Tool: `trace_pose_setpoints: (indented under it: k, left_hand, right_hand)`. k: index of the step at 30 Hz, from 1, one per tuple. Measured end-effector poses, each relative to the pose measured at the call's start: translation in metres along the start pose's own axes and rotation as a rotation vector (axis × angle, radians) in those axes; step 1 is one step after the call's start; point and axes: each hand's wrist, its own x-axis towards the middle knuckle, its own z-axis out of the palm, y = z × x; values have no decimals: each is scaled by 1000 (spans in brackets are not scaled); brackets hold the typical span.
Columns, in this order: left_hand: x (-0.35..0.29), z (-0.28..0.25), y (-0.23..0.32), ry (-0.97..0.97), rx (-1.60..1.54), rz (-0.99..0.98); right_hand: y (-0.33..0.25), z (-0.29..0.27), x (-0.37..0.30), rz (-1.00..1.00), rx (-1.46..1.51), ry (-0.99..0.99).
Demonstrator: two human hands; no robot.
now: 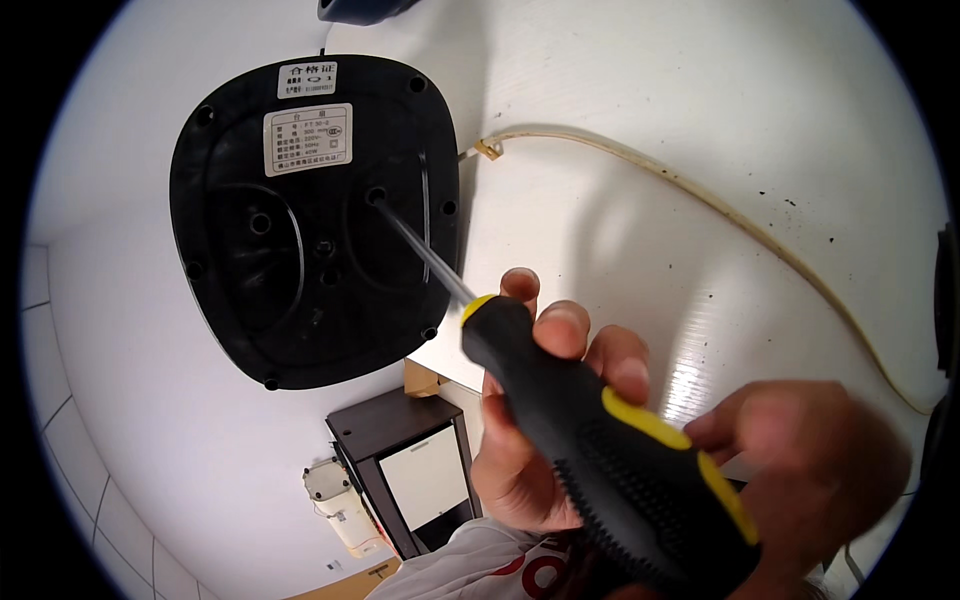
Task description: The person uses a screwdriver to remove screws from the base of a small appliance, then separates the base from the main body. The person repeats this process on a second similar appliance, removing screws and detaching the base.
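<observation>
Left grip [515, 470] holds a ribbed black-and-yellow screwdriver [550, 395] with slim metal shaft [425, 250].

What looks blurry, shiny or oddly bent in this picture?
In the head view, the right hand is blurred, while the screwdriver handle is fairly sharp; in that same view, glare streaks the white surface, with soft shadows beside it; there too, the tiled strip bows near the picture's rounded black rim.
</observation>
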Motion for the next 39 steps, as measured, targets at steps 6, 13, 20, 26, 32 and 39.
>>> trace_pose_setpoints:
  k: [6, 13, 20, 26, 32, 39]
  left_hand:
    - [11, -19, 7, -119, 30, -191]
    - [9, 10, 7, 198, 311, -154]
    - [10, -7, 0, 7, -34, -89]
    - [14, -18, 7, -181, 187, -89]
    - [6, 1, -2, 41, 14, -29]
    - [8, -13, -5, -66, -66, -11]
  right_hand:
    - [39, 15, -17, -329, -309, 226]
    - [72, 40, 51, -1157, -560, 601]
    - [65, 32, 20, -849, -418, 436]
    - [59, 19, 3, -703, -277, 376]
    - [40, 8, 1, -560, -626, 308]
    - [38, 27, -14, -346, -610, 236]
